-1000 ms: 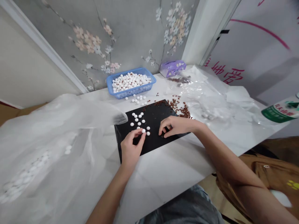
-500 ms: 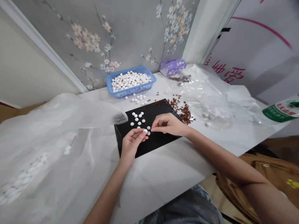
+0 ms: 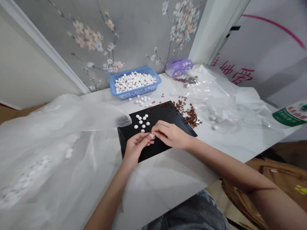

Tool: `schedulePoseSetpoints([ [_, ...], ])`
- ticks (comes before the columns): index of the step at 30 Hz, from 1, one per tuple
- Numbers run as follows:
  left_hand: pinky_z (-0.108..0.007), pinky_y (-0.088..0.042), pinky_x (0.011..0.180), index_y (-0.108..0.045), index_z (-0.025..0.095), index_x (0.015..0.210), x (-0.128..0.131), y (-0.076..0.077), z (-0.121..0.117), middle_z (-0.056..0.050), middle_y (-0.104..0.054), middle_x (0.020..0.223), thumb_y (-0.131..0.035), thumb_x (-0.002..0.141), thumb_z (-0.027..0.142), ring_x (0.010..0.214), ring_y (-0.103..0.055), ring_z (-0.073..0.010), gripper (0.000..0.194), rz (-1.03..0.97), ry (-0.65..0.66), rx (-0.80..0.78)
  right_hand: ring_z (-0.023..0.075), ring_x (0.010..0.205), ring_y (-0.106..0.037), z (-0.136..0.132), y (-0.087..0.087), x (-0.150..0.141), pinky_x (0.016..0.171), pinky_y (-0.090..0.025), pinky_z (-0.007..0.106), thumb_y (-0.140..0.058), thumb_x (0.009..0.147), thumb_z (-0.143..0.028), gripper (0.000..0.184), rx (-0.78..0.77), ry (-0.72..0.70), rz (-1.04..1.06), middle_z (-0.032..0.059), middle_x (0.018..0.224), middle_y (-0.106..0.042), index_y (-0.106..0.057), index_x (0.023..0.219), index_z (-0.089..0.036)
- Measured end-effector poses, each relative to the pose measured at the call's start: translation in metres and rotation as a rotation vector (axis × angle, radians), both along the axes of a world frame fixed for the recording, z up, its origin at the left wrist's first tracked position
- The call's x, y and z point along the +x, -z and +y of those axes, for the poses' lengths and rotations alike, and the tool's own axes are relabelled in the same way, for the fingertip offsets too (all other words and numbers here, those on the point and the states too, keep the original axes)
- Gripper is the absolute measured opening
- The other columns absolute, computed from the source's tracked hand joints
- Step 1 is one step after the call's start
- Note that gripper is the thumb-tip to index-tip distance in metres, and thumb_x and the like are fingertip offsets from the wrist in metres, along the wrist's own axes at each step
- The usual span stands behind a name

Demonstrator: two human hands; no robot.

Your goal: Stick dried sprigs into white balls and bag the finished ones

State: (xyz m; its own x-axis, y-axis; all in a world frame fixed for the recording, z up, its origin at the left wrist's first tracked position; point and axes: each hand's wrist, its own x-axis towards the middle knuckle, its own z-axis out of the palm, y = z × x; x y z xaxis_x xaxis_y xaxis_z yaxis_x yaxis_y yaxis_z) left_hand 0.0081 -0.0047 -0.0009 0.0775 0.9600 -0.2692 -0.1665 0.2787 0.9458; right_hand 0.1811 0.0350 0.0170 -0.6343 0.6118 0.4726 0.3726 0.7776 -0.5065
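Over a black mat [image 3: 165,112], my left hand [image 3: 133,147] pinches a small white ball [image 3: 151,136] between thumb and fingers. My right hand [image 3: 171,134] meets it there, its thumb and fingertips closed together against the ball. Whatever tiny piece the right fingertips hold is too small to make out. Several loose white balls [image 3: 140,122] lie on the mat just beyond my hands. Brown star-shaped pieces [image 3: 192,116] are heaped at the mat's far right edge, some spilling onto it.
A blue basket [image 3: 129,95] full of white balls stands by the wall, with loose balls before it. A large translucent bag [image 3: 72,118] covers the table's left side. Clear plastic bags [image 3: 216,92], a purple packet [image 3: 179,67] and a green-labelled bottle [image 3: 289,115] are on the right.
My right hand has moved left and slightly down, so its fingertips now touch the ball in my left hand. The left hand stays nearly in place.
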Motion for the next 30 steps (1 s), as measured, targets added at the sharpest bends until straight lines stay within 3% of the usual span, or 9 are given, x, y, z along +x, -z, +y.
schedulePoseSetpoints([
  [9,-0.019,-0.048,0.069,-0.070,0.018,0.080,0.0002,0.0005,-0.0004,0.000,-0.070,0.077,-0.072,0.070,0.029,0.068,-0.063,-0.0089,0.016,-0.019,0.000,0.021,0.0143,0.073,-0.056,0.0004,-0.0001,0.0004,0.062,-0.049,0.025,-0.032,0.094,-0.019,0.019,0.131,-0.033,-0.106,0.0081,0.083,-0.056,-0.050,0.093,-0.014],
  [18,-0.018,-0.047,0.067,-0.070,0.018,0.077,-0.0006,0.0037,-0.0005,0.001,-0.068,0.069,-0.071,0.070,0.029,0.066,-0.061,-0.0079,0.013,0.004,0.010,0.052,0.0119,0.071,-0.055,-0.0020,0.0013,0.0043,0.058,-0.046,0.022,-0.048,0.087,-0.022,0.015,0.021,-0.098,-0.015,0.0067,0.089,-0.057,-0.051,0.099,-0.014],
  [30,-0.016,-0.049,0.067,-0.071,0.019,0.076,-0.0014,0.0041,0.0008,0.002,-0.069,0.070,-0.072,0.070,0.028,0.064,-0.061,-0.0065,0.010,-0.037,0.000,0.042,0.0093,0.065,-0.054,0.0005,0.0055,0.0037,0.057,-0.047,0.021,-0.049,0.089,-0.027,0.016,-0.009,-0.106,0.054,0.0053,0.085,-0.057,-0.054,0.098,-0.015],
])
